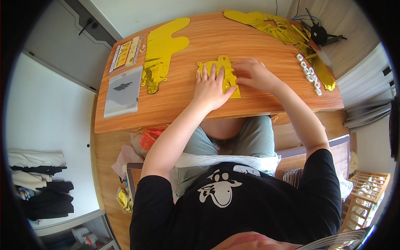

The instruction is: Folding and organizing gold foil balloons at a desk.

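Observation:
A folded gold foil balloon (228, 77) lies on the wooden table in front of me, with a small tab at its far edge. My left hand (211, 89) rests flat on it, fingers stretched and spread, covering much of its left half. Just beyond the balloon's right edge is my right hand (256, 74), slightly blurred, thumb and fingers apart with nothing visible between them. To the left, a larger gold foil balloon (166, 39) is spread flat, crinkled at its near end. More gold foil balloons (275, 27) stretch along the far right edge.
Several small white ribbon rolls (310, 78) sit at the table's right. A clear plastic pouch (123, 91) and a printed package (126, 54) lie at the left. A black router (318, 34) with cables stands at the back right corner. Crumpled gold foil (124, 200) is on the floor.

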Demonstrator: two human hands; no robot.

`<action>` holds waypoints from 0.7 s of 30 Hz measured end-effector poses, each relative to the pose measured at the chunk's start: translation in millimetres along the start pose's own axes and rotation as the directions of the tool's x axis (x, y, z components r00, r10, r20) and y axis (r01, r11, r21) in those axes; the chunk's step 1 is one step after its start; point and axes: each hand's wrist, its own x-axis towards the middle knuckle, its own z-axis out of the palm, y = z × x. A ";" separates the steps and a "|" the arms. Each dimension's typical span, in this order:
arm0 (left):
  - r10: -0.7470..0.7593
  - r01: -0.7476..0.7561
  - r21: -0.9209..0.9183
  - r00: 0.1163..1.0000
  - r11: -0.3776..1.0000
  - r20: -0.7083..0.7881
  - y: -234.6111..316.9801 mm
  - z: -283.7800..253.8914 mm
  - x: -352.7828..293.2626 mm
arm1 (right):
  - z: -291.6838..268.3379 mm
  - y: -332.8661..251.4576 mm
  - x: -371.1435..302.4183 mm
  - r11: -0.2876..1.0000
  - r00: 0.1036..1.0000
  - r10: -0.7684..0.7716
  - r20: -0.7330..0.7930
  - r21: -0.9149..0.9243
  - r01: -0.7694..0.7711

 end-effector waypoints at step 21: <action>0.131 -0.080 -0.420 0.987 0.904 0.093 -63.2 -23.7 1.2 | -4.6 -18.0 -10.6 0.990 0.981 0.102 0.164 -0.108 -0.085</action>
